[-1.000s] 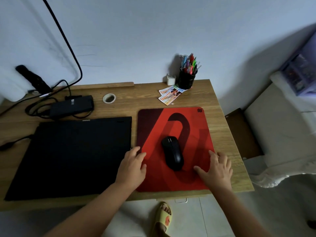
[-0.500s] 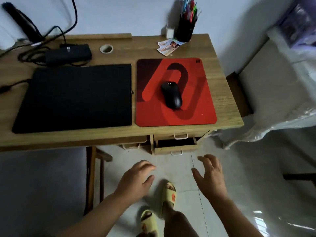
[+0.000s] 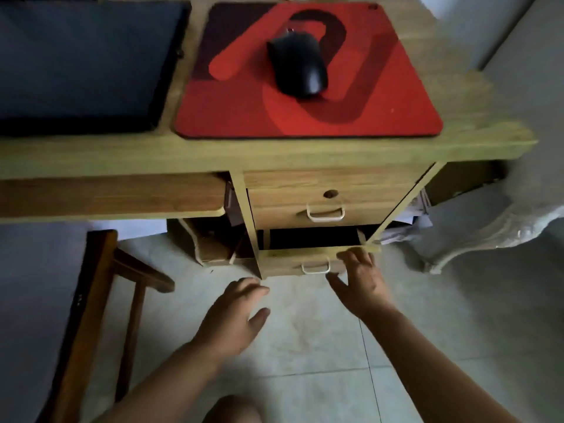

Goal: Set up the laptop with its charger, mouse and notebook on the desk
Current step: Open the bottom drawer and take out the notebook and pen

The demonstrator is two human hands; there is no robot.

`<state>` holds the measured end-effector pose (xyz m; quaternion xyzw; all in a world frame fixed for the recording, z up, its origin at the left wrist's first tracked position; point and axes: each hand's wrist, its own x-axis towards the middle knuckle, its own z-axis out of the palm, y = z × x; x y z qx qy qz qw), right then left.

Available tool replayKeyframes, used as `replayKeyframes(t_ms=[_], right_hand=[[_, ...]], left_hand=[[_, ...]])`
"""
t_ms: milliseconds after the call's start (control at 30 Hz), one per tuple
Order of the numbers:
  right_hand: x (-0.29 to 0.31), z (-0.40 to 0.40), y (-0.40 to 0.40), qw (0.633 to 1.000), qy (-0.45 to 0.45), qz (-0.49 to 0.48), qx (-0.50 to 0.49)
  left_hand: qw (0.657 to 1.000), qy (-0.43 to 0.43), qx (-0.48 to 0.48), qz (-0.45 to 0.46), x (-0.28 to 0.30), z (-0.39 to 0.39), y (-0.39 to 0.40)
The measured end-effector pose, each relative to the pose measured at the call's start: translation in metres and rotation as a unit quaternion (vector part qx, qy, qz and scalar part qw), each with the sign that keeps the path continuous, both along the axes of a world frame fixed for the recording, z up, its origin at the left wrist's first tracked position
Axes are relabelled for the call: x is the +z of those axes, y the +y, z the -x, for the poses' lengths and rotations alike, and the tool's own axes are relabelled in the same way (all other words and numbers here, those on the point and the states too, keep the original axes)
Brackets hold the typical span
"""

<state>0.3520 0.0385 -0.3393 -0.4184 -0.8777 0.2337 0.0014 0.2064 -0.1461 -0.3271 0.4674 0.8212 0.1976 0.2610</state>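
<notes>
Fingers [image 3: 355,257] of right hand [image 3: 361,282] on wooden drawer [image 3: 293,264] edge.

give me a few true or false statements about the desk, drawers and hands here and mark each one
1. The black mouse sits on the red mouse pad. True.
2. The lower drawer is fully shut. False: it is pulled partly out, with a dark gap above its front.
3. The right hand is at the lower drawer's front. True.
4. The left hand holds the upper drawer handle. False: it hangs empty over the floor, below the drawers.
5. The laptop is open. False: its lid is closed.
</notes>
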Motion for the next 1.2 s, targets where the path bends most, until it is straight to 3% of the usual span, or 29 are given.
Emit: replayKeyframes(t_ms=[167, 300, 500, 633, 867, 1033, 1200], right_hand=[[-0.07, 0.015, 0.041, 0.992, 0.047, -0.118, 0.001], [-0.099, 0.016, 0.053, 0.982, 0.095, -0.163, -0.011], [-0.108, 0.004, 0.049, 0.967, 0.163, -0.197, 0.004], [-0.107, -0.018, 0.037, 0.964, 0.203, -0.17, 0.009], [-0.097, -0.055, 0.013, 0.984, 0.14, -0.113, 0.014], [-0.091, -0.074, -0.001, 0.996, 0.06, -0.057, 0.037], [-0.09, -0.076, -0.005, 0.997, 0.046, -0.052, 0.041]], left_hand=[[0.988, 0.113, 0.015, -0.107, -0.075, 0.014, 0.05], [0.975, 0.182, 0.011, -0.128, -0.105, 0.017, 0.076], [0.969, 0.164, 0.061, -0.172, -0.113, 0.0, 0.074], [0.97, 0.157, 0.062, -0.176, -0.103, -0.013, 0.059], [0.964, 0.213, 0.022, -0.157, -0.105, -0.032, 0.032], [0.972, 0.187, 0.03, -0.139, -0.112, -0.049, 0.014], [0.987, 0.136, 0.016, -0.085, -0.108, -0.053, 0.016]])
